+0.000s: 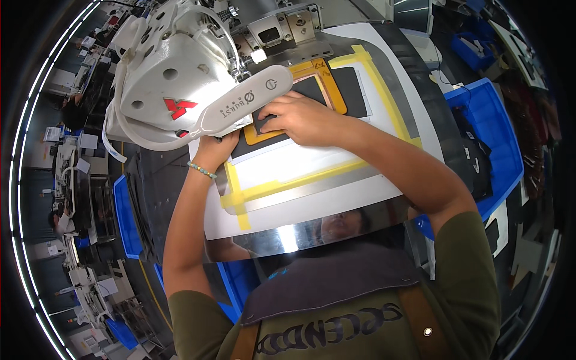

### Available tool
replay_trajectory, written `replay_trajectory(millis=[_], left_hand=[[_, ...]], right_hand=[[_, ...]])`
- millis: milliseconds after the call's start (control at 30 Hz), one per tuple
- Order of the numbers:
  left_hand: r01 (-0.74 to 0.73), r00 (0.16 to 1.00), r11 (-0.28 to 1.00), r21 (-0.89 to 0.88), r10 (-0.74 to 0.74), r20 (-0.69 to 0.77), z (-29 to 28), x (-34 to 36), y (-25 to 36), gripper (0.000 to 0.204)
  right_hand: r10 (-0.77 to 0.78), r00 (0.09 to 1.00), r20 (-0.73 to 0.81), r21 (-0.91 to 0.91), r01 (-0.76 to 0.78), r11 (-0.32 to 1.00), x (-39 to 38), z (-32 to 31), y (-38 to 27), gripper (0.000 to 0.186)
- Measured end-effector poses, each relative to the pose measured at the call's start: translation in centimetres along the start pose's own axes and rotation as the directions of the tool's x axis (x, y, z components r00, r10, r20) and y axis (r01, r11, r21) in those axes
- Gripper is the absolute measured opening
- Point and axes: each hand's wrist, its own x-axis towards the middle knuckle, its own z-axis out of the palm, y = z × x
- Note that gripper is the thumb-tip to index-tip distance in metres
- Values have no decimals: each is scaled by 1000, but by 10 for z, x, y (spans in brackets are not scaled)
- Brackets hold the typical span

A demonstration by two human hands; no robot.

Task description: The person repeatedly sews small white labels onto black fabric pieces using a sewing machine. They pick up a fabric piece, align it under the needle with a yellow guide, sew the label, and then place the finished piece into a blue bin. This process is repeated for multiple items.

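Note:
My right hand (305,122) lies on a yellow-orange frame-shaped template (336,96), its fingers stretched over the dark material (308,89) inside the opening. Beneath the template is a black flat piece (354,90), resting on a white sheet edged with yellow tape (384,84). At the template's left side, my left hand (219,149) touches the black piece's edge; most of its fingers are hidden under a white lamp arm (246,101). The head of a white sewing machine (153,90) stands over the left part of the work, its needle area hidden from view.
A shiny metal plate edge (288,237) runs along the front of the work surface. To the right is a blue bin (507,162) holding black pieces; another blue bin (125,219) is at the left. Metal brackets (297,27) sit behind the template. Other machines line the far left.

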Motion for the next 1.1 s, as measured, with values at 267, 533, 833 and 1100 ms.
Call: replay_trajectory(millis=[267, 533, 833, 1100], left_hand=[[94, 995, 975, -202, -88, 38, 4, -5, -19, 35], [35, 999, 997, -73, -32, 40, 2, -7, -28, 30], [-144, 988, 962, 233, 128, 83, 2, 0, -42, 39], [-49, 987, 983, 174, 21, 156, -3, -4, -49, 39]], right_hand=[[-12, 999, 44, -36, 14, 999, 4, -6, -3, 37], [-49, 998, 26, -66, 50, 997, 3, -5, 6, 38], [-17, 999, 37, -57, 19, 998, 4, -4, 12, 37], [18, 996, 88, -28, -16, 999, 11, -7, 10, 34]])
